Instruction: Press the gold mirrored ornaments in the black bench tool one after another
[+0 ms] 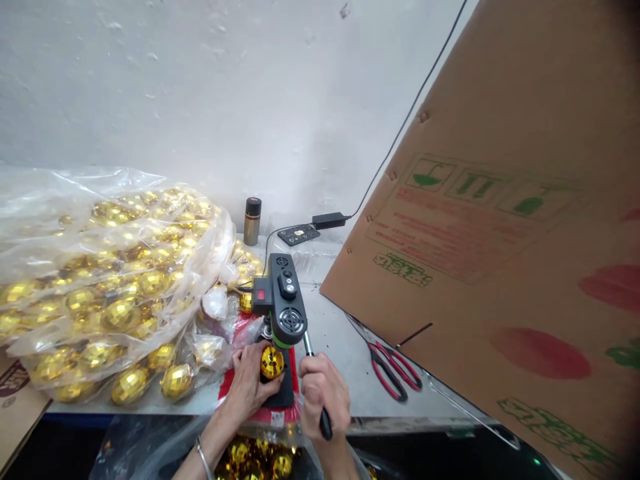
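Observation:
A gold mirrored ball sits at the foot of a small black press-like machine. The fingers and thumb of my left hand curl around that ball, holding it on the machine's dark base. My right hand is closed around the machine's lever, which has a metal rod and a black grip. Under the machine's head, the spot where it meets the ball is partly hidden. Red sheeting lies beneath the base.
A large clear plastic bag of gold balls fills the left side. More gold balls lie below the table edge. Red-handled scissors lie right, beside a big cardboard box. Behind stand a bottle, a phone-like slab and a power adapter.

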The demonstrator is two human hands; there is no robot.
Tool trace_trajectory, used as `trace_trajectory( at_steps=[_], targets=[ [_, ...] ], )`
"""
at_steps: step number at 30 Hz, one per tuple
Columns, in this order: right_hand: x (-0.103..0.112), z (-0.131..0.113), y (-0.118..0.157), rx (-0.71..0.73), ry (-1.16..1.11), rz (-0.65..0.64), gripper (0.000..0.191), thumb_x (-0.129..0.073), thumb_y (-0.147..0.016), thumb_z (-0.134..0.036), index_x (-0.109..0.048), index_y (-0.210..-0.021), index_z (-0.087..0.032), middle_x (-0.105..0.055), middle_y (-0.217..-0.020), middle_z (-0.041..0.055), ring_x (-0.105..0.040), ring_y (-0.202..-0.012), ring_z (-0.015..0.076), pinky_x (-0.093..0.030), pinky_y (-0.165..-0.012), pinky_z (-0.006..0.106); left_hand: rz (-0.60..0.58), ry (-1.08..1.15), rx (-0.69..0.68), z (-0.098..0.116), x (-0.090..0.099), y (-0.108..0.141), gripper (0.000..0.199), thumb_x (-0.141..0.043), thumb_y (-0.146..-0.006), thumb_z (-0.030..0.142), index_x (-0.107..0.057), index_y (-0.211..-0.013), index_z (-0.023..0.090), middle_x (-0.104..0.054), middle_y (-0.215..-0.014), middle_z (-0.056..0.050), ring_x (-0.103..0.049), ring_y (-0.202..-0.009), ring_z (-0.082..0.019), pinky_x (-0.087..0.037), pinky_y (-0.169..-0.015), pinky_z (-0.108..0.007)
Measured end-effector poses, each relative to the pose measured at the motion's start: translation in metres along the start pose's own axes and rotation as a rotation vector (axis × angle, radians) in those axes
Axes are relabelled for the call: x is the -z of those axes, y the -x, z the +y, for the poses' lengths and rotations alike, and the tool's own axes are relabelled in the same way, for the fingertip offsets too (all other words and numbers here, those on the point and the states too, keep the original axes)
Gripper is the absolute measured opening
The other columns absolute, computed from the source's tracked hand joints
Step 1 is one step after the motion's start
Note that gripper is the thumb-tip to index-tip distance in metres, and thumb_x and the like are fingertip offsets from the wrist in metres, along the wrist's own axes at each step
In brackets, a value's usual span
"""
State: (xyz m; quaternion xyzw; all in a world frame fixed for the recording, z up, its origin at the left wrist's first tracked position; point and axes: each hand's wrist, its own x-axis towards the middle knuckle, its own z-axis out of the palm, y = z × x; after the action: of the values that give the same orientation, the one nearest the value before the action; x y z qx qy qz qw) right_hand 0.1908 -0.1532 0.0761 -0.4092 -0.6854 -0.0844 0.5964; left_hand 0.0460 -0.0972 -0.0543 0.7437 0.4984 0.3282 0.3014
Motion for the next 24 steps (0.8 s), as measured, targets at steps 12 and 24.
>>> trace_trajectory(
  at_steps=[12, 24],
  targets=[
    [-0.025, 0.005, 0.035, -0.151, -0.064, 0.198, 0.031, -0.036, -0.107, -0.019, -0.051, -0.081, -0.027, -0.058, -0.073, -0.0012, -0.056, -0.060, 0.0175, -0.051, -0.071, 0.035, 0.020, -0.017, 0.007, 0.004, -0.001, 0.003, 0.051, -0.076, -0.077, 0.027, -0.066, -0.126, 0.022, -0.075, -0.114, -0.011, -0.068, -0.111, -0.036, -0.045, -0.104, -0.058],
    [-0.030, 0.004, 0.034, -0.138, -0.057, 0.270, 0.038, -0.038, -0.110, -0.017, -0.047, -0.073, -0.023, -0.057, -0.070, -0.0046, -0.054, -0.059, 0.0113, -0.055, -0.081, 0.033, 0.062, -0.040, -0.013, -0.001, -0.009, 0.003, 0.052, -0.076, -0.076, 0.026, -0.067, -0.127, 0.021, -0.076, -0.115, -0.012, -0.069, -0.111, -0.037, -0.048, -0.102, -0.058]
  ],
)
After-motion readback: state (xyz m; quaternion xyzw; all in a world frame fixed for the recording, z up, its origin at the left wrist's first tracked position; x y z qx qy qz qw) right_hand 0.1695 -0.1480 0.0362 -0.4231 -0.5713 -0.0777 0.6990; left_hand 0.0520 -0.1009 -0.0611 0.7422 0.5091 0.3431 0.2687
